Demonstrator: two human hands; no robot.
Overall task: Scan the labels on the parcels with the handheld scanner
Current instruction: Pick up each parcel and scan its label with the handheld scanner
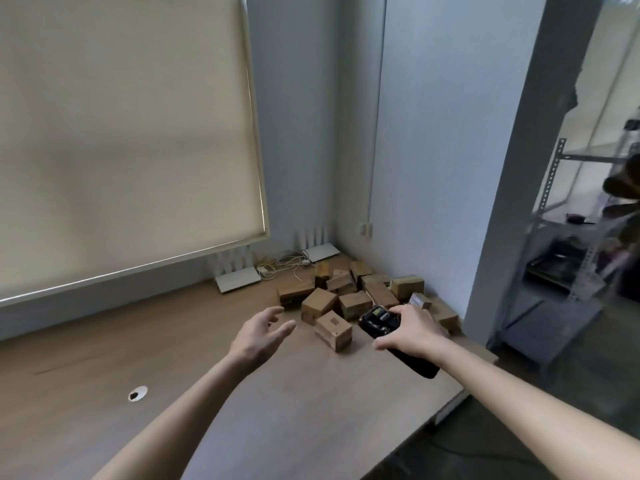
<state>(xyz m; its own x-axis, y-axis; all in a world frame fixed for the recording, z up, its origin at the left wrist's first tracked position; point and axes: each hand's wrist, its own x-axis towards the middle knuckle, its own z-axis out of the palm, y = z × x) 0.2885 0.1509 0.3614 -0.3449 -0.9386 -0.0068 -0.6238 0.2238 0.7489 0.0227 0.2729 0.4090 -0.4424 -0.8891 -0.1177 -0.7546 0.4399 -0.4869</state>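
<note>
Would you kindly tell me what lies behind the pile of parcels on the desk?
Behind the parcels, two white routers with upright antennas and a tangle of cables sit in the desk corner by the wall. Whatever lies directly behind the rearmost boxes is hidden.

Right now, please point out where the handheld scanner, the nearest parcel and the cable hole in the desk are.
handheld scanner point(380, 320): head view, on its screen end, ahead of the gripping right hand.
nearest parcel point(333, 328): head view, on its top face.
cable hole point(138, 393): head view, on its pale rim.
</note>
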